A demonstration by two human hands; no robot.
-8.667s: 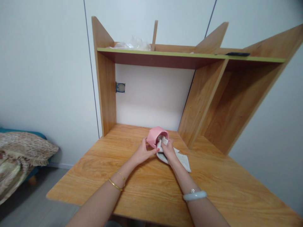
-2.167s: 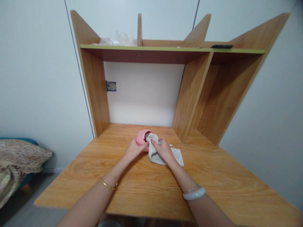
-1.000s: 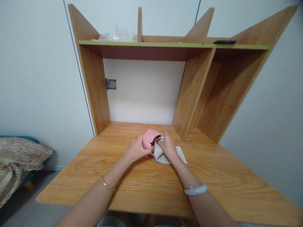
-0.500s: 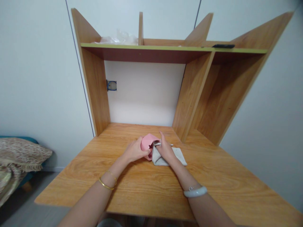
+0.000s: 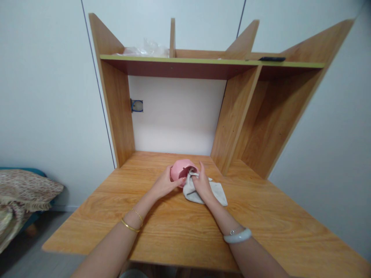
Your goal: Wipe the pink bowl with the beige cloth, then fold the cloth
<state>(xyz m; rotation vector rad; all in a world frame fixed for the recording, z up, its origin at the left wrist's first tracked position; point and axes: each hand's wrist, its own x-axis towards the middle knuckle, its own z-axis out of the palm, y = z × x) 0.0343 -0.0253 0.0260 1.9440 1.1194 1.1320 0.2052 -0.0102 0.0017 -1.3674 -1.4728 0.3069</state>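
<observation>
A pink faceted container (image 5: 180, 166), hollow like a pot or bowl, is tipped on its side above the wooden desk with its mouth facing me and to the right. My left hand (image 5: 165, 183) grips it from the left, thumb across the rim. My right hand (image 5: 203, 184) is closed on a light grey cloth (image 5: 191, 193) and presses part of it into the container's mouth. The index finger sticks up by the rim. The cloth's loose end hangs to the right onto the desk. The fingertips inside the container are hidden.
Behind my hands a wooden shelf unit (image 5: 179, 60) rises from the desk (image 5: 174, 227). On its upper shelf lie a clear plastic bag (image 5: 150, 48) and a flat black object (image 5: 271, 59). An open wall socket box (image 5: 137, 105) shows at left. A patterned throw (image 5: 26, 185) covers furniture at far left.
The pink container has been turned so more of its open mouth shows, and it sits slightly higher. My right hand and the cloth have shifted a little along its rim.
</observation>
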